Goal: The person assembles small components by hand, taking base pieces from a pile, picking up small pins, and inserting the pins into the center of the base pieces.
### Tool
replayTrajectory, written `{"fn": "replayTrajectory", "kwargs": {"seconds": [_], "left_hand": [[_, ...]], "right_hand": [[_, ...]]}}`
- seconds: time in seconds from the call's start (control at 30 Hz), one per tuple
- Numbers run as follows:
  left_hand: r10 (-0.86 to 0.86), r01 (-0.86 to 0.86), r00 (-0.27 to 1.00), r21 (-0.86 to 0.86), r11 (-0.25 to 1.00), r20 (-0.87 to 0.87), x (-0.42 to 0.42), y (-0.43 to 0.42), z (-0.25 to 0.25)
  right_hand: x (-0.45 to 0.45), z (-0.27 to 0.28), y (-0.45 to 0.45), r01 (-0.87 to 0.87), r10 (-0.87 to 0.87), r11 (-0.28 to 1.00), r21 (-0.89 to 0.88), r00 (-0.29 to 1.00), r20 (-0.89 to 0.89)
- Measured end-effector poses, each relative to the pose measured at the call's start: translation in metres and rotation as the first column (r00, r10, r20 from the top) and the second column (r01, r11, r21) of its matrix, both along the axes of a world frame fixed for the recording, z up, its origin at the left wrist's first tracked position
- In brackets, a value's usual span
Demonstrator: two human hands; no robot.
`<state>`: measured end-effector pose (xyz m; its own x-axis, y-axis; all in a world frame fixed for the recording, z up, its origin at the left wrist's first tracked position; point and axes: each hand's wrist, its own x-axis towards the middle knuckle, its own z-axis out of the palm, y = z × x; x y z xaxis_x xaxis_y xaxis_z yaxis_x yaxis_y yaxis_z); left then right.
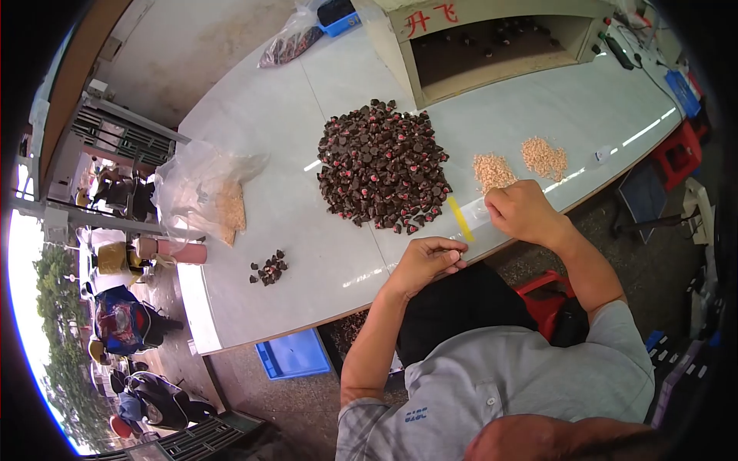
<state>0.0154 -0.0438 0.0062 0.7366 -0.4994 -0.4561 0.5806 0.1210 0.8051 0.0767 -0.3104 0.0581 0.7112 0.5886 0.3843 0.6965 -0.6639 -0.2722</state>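
My left hand (433,265) is over the table's front edge with thumb and fingers pinched together. Something small and dark seems to show at its fingertips, too small to name. My right hand (526,211) is closed just in front of a heap of tiny pale pieces (493,170); what its fingers hold, if anything, is hidden. A strip of yellow tape (460,219) lies on the tabletop between the hands. Beyond my left hand spreads a large pile of small dark brown or black parts with pink-red spots (383,165).
A second pale heap (544,158) lies further right. At left are a small group of dark parts (269,267), a clear plastic bag (204,192) with pale pieces and a pink cylinder (183,251). An open-fronted box (492,50) stands at the back; a blue tray (294,355) is below the table.
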Motion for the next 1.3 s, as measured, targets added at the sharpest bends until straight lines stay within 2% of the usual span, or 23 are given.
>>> {"fn": "replayTrajectory", "kwargs": {"seconds": [0.33, 0.53, 0.63, 0.73, 0.83, 0.93, 1.13, 1.3], "left_hand": [[0.040, -0.040, 0.999, -0.016, 0.999, 0.013, -0.003, 0.001, 0.004], [0.050, -0.049, 0.997, -0.030, 0.998, 0.051, -0.003, 0.003, -0.002], [0.075, -0.072, 0.995, -0.042, 0.997, 0.069, -0.004, 0.002, -0.003], [0.088, -0.085, 0.994, -0.054, 0.995, 0.060, -0.004, 0.003, -0.003], [0.102, -0.098, 0.994, -0.080, 0.992, 0.044, -0.004, 0.003, -0.004], [0.114, -0.110, 0.993, -0.085, 0.990, 0.040, -0.004, 0.003, -0.005], [0.117, -0.113, 0.992, -0.082, 0.990, 0.046, -0.004, 0.002, -0.005], [0.129, -0.124, 0.991, -0.087, 0.988, 0.045, -0.005, 0.002, -0.005]], "right_hand": [[0.005, -0.001, 0.008, -0.051, 0.054, 0.982, -0.179, 0.998, 0.013], [0.005, -0.001, 0.010, -0.048, 0.055, 0.982, -0.185, 0.998, 0.032], [0.004, 0.000, 0.008, -0.037, 0.041, 0.990, -0.138, 0.999, 0.025], [-0.002, 0.005, 0.010, -0.038, 0.033, 0.991, 0.127, 0.999, 0.035], [-0.010, 0.008, 0.010, 0.027, -0.019, 0.983, 0.184, 0.999, -0.042], [-0.010, 0.004, 0.008, 0.076, -0.080, 0.984, 0.164, 0.997, 0.018], [-0.004, -0.015, 0.002, 0.045, -0.044, 0.999, -0.018, 0.998, 0.052], [-0.002, -0.009, 0.003, 0.015, -0.014, 0.999, -0.029, 0.998, 0.059]]}}
